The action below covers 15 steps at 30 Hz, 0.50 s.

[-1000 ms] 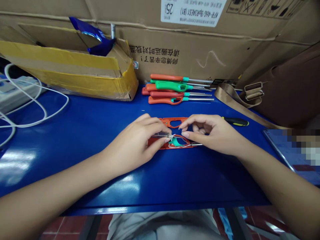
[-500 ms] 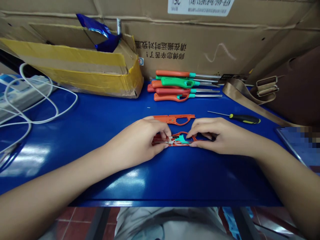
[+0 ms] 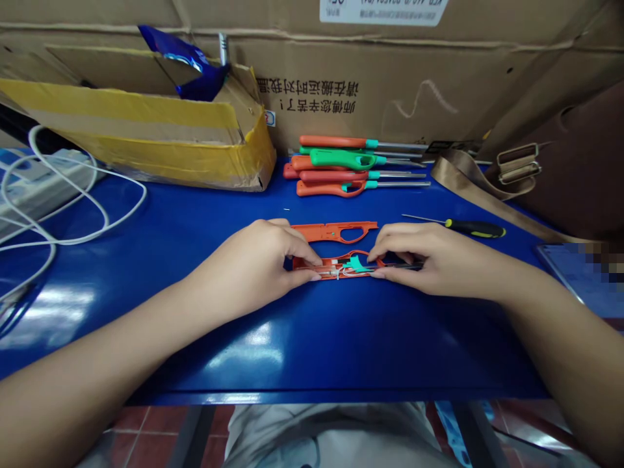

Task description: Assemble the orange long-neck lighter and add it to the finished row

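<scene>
An opened orange lighter half [image 3: 361,253] lies on the blue table, its inner parts showing: a teal trigger [image 3: 358,264], thin white wires and a small pale valve piece. My left hand [image 3: 273,257] is closed on its left end, thumb and fingers along both sides. At the other end my right hand [image 3: 414,257] pinches the lighter near the trigger loop, a dark thin rod showing under its fingers. Just behind lies the matching empty orange shell half [image 3: 336,232], partly covered by my left hand.
Several finished-looking lighters [image 3: 341,160] are heaped at the back. A black-and-yellow screwdriver [image 3: 475,228] and a brown strap [image 3: 468,179] lie right, near a phone [image 3: 580,273]. A taped cardboard box [image 3: 195,156] stands back left, beside a white cable [image 3: 97,221] and power strip [image 3: 53,182].
My left hand has slid left along the lighter, uncovering more of the valve piece and inner parts. My right hand stays at the trigger end. The view has shifted slightly.
</scene>
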Tool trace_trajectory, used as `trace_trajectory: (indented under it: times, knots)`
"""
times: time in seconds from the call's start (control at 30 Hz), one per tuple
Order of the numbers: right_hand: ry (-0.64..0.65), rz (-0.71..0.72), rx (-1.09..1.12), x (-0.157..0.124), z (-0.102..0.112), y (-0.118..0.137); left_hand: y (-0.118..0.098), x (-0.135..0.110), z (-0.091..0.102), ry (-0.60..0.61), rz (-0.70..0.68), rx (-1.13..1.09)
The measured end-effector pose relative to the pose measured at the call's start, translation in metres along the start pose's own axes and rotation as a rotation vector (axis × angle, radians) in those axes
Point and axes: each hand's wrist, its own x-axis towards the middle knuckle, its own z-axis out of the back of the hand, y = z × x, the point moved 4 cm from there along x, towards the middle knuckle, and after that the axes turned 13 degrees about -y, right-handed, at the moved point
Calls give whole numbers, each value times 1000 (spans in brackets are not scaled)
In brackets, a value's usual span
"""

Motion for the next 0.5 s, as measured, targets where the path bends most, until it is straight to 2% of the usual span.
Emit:
trace_trajectory:
  times: [0.23, 0.5]
  knots:
    - [-76, -29, 27, 2, -2, 3, 1, -1, -4, 5, -11, 2]
    - [-42, -25, 10, -1, -7, 11, -2, -4, 0, 29, -29, 110]
